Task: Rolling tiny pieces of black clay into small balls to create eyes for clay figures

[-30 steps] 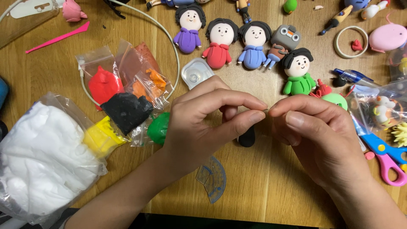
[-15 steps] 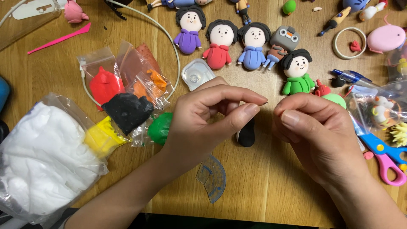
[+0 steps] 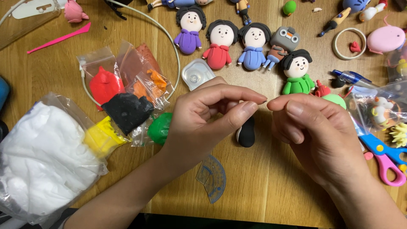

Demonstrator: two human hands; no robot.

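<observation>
Looking down, head view: we see both hands over the counter (image 3: 263,186), fingertips almost meeting.
Left hand (image 3: 203,116): thumb and forefinger pressed together; whether they pinch anything, we cannot tell.
Right hand (image 3: 316,129): fingers curled, tips pinched together.
Black clay piece (image 3: 246,132): on the counter's middle, just under the left thumb.
Green clay lump (image 3: 160,128): beside the left hand.
Clay dolls (image 3: 237,40): along the far edge.
</observation>
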